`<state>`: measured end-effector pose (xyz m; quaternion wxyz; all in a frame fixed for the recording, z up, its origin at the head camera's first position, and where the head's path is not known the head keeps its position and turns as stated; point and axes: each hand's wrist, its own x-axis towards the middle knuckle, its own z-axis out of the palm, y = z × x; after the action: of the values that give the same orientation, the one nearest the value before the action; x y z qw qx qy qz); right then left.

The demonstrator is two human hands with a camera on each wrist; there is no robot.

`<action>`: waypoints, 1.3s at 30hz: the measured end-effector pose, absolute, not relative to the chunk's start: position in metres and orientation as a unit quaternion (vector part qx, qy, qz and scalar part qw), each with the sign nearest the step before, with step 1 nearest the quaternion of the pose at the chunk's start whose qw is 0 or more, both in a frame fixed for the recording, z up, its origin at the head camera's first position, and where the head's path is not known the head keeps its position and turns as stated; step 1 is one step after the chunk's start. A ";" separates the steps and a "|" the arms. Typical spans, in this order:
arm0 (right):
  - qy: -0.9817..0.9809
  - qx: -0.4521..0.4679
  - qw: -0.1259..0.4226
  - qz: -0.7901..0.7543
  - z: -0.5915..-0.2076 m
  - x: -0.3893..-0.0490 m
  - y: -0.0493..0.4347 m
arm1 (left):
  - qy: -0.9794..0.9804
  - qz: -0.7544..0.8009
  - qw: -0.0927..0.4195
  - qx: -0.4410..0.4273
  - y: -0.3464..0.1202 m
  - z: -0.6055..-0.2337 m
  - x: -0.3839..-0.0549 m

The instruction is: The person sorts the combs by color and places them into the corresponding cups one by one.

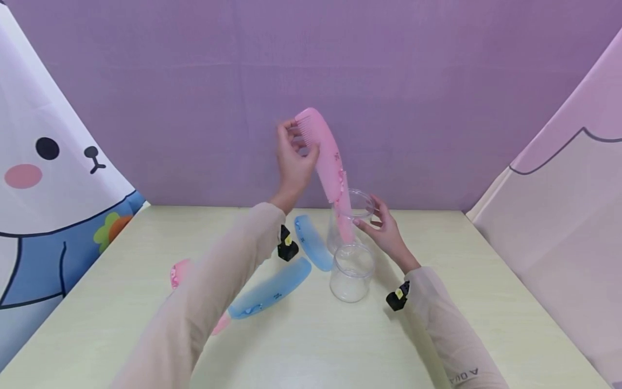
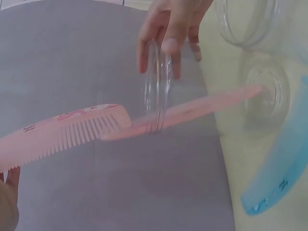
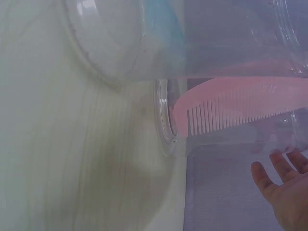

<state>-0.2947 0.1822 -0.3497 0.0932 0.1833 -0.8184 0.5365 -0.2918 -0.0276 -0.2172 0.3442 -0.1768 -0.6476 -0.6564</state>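
My left hand [image 1: 295, 162] holds a pink comb [image 1: 324, 151] up in the air by its toothed side, tilted, its lower end over the rim of the rear clear plastic jar [image 1: 360, 215]. A second pink comb [image 3: 240, 103] stands in that jar, its top sticking out of the mouth. The raised comb's lower end overlaps this top in the head view. My right hand [image 1: 386, 229] grips the rear jar near its rim, thumb on one side and fingers on the other. A second clear jar [image 1: 351, 289] stands upright in front.
Two blue combs [image 1: 315, 246] lie left of the jars, the nearer one [image 1: 271, 292] close to my left sleeve. Pink pieces [image 1: 180, 272] show on both sides of that sleeve, partly hidden. A purple cloth [image 1: 418, 108] hangs behind the table [image 1: 301, 351].
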 end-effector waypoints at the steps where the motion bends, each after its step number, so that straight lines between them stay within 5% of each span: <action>1: -0.819 0.183 0.093 0.536 -0.350 -0.295 0.182 | -0.646 -0.659 0.343 -0.177 -0.025 -0.219 -0.291; 15: -0.818 0.179 0.094 0.539 -0.351 -0.295 0.182 | -0.623 -0.669 0.363 -0.179 -0.002 -0.267 -0.319; 30: -0.822 0.182 0.112 0.527 -0.375 -0.318 0.191 | -0.646 -0.675 0.319 -0.159 0.013 -0.302 -0.320; 39: -0.813 0.180 0.094 0.546 -0.358 -0.303 0.186 | -0.668 -0.664 0.305 -0.144 0.020 -0.311 -0.320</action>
<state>-0.3029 0.1861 -0.3580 0.0938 0.1797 -0.8131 0.5456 -0.3198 0.0198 -0.3107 0.3045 -0.1438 -0.6679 -0.6637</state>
